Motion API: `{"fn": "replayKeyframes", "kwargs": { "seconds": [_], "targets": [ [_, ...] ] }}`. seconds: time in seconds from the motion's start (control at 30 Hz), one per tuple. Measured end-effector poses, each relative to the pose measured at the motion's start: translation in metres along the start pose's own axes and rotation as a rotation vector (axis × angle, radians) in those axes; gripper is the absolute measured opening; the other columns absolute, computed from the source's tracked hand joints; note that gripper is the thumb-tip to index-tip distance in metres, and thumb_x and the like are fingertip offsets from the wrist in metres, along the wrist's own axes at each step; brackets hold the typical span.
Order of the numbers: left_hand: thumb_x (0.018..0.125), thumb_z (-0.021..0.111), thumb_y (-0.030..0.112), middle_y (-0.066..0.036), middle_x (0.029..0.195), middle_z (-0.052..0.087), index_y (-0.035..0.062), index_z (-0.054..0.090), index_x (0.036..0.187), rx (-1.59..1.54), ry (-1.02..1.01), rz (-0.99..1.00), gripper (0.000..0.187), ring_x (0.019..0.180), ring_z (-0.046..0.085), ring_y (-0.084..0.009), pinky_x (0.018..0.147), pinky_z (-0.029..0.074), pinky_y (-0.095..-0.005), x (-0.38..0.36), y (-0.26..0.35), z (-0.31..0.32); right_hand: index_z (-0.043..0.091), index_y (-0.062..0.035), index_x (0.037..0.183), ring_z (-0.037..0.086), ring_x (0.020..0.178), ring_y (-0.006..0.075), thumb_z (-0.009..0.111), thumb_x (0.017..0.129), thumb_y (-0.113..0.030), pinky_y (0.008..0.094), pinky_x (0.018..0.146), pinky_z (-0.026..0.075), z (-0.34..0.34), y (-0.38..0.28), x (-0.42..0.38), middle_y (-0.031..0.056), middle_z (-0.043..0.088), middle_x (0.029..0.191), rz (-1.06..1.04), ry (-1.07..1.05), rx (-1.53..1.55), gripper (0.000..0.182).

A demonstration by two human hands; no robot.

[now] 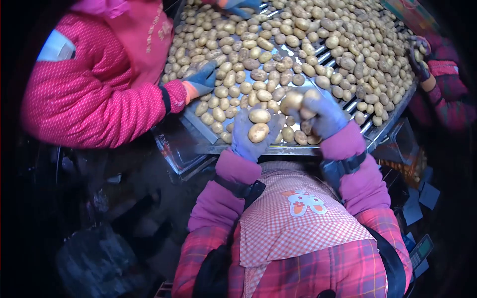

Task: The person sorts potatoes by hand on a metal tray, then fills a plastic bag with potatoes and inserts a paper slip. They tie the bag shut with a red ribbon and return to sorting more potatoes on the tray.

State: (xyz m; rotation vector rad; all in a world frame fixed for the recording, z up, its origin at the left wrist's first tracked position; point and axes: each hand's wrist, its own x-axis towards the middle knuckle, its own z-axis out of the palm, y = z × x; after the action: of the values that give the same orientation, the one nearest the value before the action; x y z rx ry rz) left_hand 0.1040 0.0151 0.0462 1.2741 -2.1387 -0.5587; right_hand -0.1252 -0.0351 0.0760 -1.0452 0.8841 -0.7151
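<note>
Potatoes (258,74) lie spread over a metal sorting table (293,150) in front of me. My left hand (253,134), in a purple-grey glove, is palm up at the near edge, fingers curled around two potatoes (258,132). To its right, my right hand (324,115), in a matching glove and slightly blurred, grips potatoes (293,101) between thumb and fingers, just above the others on the table. Loose potatoes lie between and around both hands.
A co-worker's gloved hand (201,80) rests among potatoes at the left. Another gloved hand (241,7) shows at the top, and one (420,58) holds potatoes at the right. Dark slots (325,55) cross the table. A crate of potatoes (412,169) stands lower right.
</note>
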Motion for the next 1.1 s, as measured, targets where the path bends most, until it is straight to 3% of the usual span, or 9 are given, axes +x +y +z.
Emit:
{"fn": "replayKeyframes", "kwargs": {
  "seconds": [0.2, 0.27, 0.33, 0.4, 0.47, 0.6, 0.93, 1.0, 1.1],
  "targets": [
    [0.086, 0.066, 0.010, -0.015, 0.128, 0.058, 0.0015, 0.049, 0.129, -0.877, 0.270, -0.212, 0.047, 0.119, 0.053, -0.0273, 0.105, 0.040, -0.0402, 0.015, 0.016, 0.037, 0.029, -0.0076, 0.147, 0.048, 0.126, 0.0254, 0.050, 0.093, -0.028, 0.0426, 0.105, 0.039, 0.033, 0.039, -0.039, 0.0122, 0.041, 0.144, 0.202, 0.002, 0.853, 0.061],
    [0.092, 0.060, 0.016, -0.018, 0.129, 0.056, 0.0011, 0.040, 0.137, -0.714, 0.156, -0.099, 0.051, 0.119, 0.053, -0.0237, 0.103, 0.041, -0.0360, 0.028, 0.029, 0.032, 0.033, -0.0093, 0.145, 0.047, 0.127, 0.0259, 0.053, 0.094, -0.034, 0.0446, 0.108, 0.037, 0.025, 0.031, -0.052, 0.0128, 0.041, 0.143, 0.183, 0.083, 0.857, 0.061],
    [0.094, 0.051, 0.015, -0.015, 0.120, 0.056, -0.0015, 0.045, 0.130, -1.329, -0.015, -0.435, 0.041, 0.111, 0.056, -0.0219, 0.096, 0.046, -0.0339, 0.042, 0.050, 0.036, 0.036, -0.0100, 0.143, 0.047, 0.127, 0.0270, 0.054, 0.094, -0.038, 0.0475, 0.107, 0.037, 0.007, 0.042, -0.063, 0.0129, 0.042, 0.142, -0.018, 0.099, 0.460, 0.060],
    [0.095, 0.051, 0.024, -0.013, 0.117, 0.058, -0.0017, 0.048, 0.129, -1.168, -0.045, -0.370, 0.042, 0.110, 0.056, -0.0215, 0.096, 0.044, -0.0328, 0.052, 0.078, 0.045, 0.040, -0.0105, 0.141, 0.048, 0.126, 0.0278, 0.056, 0.093, -0.041, 0.0508, 0.105, 0.038, -0.007, 0.055, -0.077, 0.0122, 0.046, 0.139, -0.126, 0.172, 0.300, 0.059],
    [0.095, 0.053, 0.025, -0.013, 0.117, 0.058, -0.0018, 0.051, 0.127, -0.998, -0.093, -0.399, 0.042, 0.110, 0.056, -0.0218, 0.095, 0.044, -0.0322, 0.066, 0.107, 0.068, 0.045, -0.0129, 0.137, 0.049, 0.123, 0.0269, 0.057, 0.092, -0.042, 0.0536, 0.103, 0.039, -0.022, 0.061, -0.095, 0.0086, 0.053, 0.132, 0.006, 0.002, 1.176, 0.054],
    [0.091, 0.061, 0.020, -0.015, 0.112, 0.061, -0.0013, 0.056, 0.122, -0.666, -0.049, -0.153, 0.037, 0.104, 0.058, -0.0227, 0.093, 0.046, -0.0341, 0.075, 0.160, 0.129, 0.050, -0.0177, 0.131, 0.052, 0.119, 0.0259, 0.059, 0.090, -0.046, 0.0542, 0.100, 0.041, -0.052, 0.069, -0.148, 0.0058, 0.056, 0.127, -0.195, 0.061, 1.224, 0.051],
    [0.086, 0.064, 0.029, -0.023, 0.122, 0.056, -0.0014, 0.048, 0.131, -0.838, -0.913, 0.293, 0.057, 0.115, 0.054, -0.0368, 0.100, 0.042, -0.0411, 0.029, 0.344, 0.332, 0.053, -0.0136, 0.128, 0.056, 0.115, 0.0218, 0.056, 0.092, -0.047, 0.0387, 0.099, 0.045, -0.116, 0.209, -0.375, 0.0070, 0.059, 0.125, -0.701, 0.998, 1.459, 0.049],
    [0.088, 0.061, 0.029, -0.022, 0.124, 0.056, -0.0027, 0.045, 0.134, -0.873, -0.763, 0.537, 0.058, 0.118, 0.053, -0.0358, 0.101, 0.041, -0.0389, 0.018, 0.396, 0.338, 0.053, -0.0145, 0.129, 0.057, 0.113, 0.0216, 0.056, 0.091, -0.050, 0.0384, 0.101, 0.043, -0.110, 0.180, -0.426, 0.0063, 0.059, 0.124, -0.953, 1.214, 1.206, 0.052],
    [0.091, 0.058, 0.027, -0.020, 0.120, 0.058, -0.0012, 0.046, 0.133, -0.976, -1.137, 0.405, 0.051, 0.115, 0.055, -0.0322, 0.098, 0.043, -0.0367, 0.010, 0.393, 0.343, 0.052, -0.0132, 0.128, 0.047, 0.122, 0.0228, 0.061, 0.089, -0.046, 0.0407, 0.105, 0.041, -0.137, 0.265, -0.496, 0.0097, 0.052, 0.130, -0.756, 1.593, 0.898, 0.052]
  ]
}}
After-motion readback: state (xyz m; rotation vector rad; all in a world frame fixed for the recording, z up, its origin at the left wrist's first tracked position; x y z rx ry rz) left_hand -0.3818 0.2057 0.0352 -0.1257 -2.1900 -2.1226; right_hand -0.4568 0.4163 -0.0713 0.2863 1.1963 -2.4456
